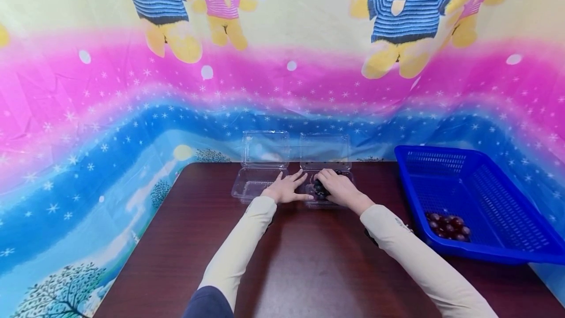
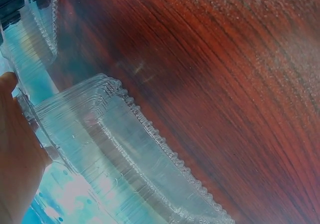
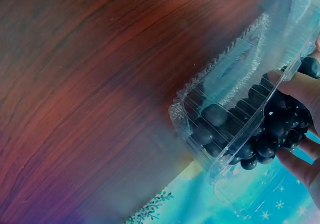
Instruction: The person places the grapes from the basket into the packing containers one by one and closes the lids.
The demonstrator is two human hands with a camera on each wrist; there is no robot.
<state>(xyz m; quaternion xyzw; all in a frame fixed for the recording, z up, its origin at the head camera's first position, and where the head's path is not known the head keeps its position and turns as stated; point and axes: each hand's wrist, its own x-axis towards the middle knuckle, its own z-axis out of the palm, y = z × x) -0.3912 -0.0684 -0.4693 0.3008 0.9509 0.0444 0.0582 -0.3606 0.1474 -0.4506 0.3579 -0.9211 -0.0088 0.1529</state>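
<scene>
Two clear plastic clamshell boxes stand side by side at the back of the table, lids raised. In the right box (image 1: pixel 325 149) lies a bunch of dark grapes (image 3: pixel 280 126). My right hand (image 1: pixel 339 189) grips that bunch from above, thumb on one side and fingers on the other, partly hiding it. Fingers spread, my left hand (image 1: pixel 286 189) reaches over the inner side of the left box (image 1: pixel 249 186) toward the right box's near-left rim. Whether its fingertips touch that rim I cannot tell. No fruit shows in the left box.
On the right side sits a blue perforated plastic basket (image 1: pixel 481 180), with a small bunch of red grapes (image 1: pixel 448 227) in its near-left corner. The dark wood table (image 1: pixel 304 269) ends just behind the boxes, against a printed cloth (image 1: pixel 273 97).
</scene>
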